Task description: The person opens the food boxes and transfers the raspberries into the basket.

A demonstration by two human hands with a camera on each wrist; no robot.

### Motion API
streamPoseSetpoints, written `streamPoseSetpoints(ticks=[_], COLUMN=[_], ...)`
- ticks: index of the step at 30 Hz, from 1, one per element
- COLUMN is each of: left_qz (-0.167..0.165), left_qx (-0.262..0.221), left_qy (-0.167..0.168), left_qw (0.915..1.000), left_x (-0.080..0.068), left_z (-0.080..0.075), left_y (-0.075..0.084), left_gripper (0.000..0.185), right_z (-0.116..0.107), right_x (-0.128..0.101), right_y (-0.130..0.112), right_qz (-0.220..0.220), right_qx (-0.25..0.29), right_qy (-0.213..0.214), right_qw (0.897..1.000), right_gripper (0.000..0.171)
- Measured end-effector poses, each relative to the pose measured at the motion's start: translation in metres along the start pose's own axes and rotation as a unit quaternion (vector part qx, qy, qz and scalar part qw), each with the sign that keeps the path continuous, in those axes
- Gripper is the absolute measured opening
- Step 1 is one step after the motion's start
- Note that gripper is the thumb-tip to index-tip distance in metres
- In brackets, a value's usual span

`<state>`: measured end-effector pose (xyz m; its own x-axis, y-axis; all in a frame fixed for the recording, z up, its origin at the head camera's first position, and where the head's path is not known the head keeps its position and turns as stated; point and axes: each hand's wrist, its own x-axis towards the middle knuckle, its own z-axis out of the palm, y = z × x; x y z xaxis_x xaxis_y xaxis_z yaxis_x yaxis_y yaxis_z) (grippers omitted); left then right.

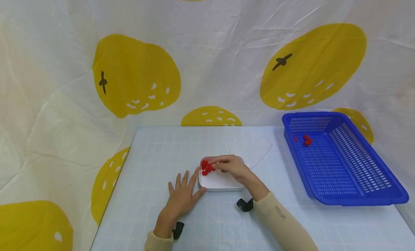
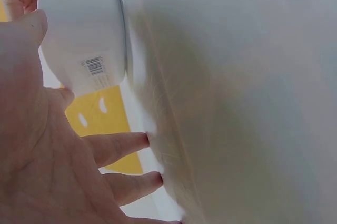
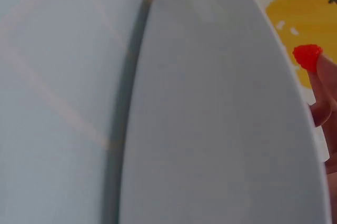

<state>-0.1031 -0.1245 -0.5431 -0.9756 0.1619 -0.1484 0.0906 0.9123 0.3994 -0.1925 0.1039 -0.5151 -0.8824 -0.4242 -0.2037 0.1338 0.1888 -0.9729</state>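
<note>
A white square dish [image 1: 223,183] stands mid-table with several small red pieces [image 1: 205,167] in its left part. My right hand [image 1: 231,166] reaches into it from the right and pinches one red piece [image 3: 307,57] at its fingertips [image 3: 322,95], above the dish's wall [image 3: 210,118]. My left hand [image 1: 181,196] lies flat on the table with straight fingers, its thumb against the dish's near left corner. In the left wrist view the palm [image 2: 42,166] faces the camera beside the dish's side [image 2: 84,29], which bears a barcode label.
A blue plastic basket [image 1: 353,171] sits at the right of the table, with a few red pieces [image 1: 306,139] in its far corner. A clear lid [image 1: 251,148] lies behind the dish. A white cloth with yellow fruit prints [image 1: 136,74] hangs all around.
</note>
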Motion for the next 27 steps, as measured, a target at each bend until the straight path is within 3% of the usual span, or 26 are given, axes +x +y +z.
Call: streamPoseSetpoints(ticks=[6, 18, 27], left_qz=[0.000, -0.002, 0.003], left_qx=[0.005, -0.002, -0.005], left_qy=[0.003, 0.007, 0.010], left_qw=[1.0000, 1.0000, 0.9999], left_x=[0.001, -0.001, -0.001], left_z=[0.000, -0.001, 0.000], left_y=[0.001, 0.003, 0.002], left_gripper=[0.084, 0.083, 0.083], right_z=[-0.013, -0.044, -0.066], right_x=[-0.005, -0.021, -0.033], right_y=[-0.008, -0.024, -0.038], right_qz=[0.001, 0.003, -0.018], right_qx=[0.048, 0.059, 0.104], right_qy=[-0.001, 0.044, 0.068], right_qw=[0.999, 0.997, 0.992], right_gripper=[0.029, 0.029, 0.023])
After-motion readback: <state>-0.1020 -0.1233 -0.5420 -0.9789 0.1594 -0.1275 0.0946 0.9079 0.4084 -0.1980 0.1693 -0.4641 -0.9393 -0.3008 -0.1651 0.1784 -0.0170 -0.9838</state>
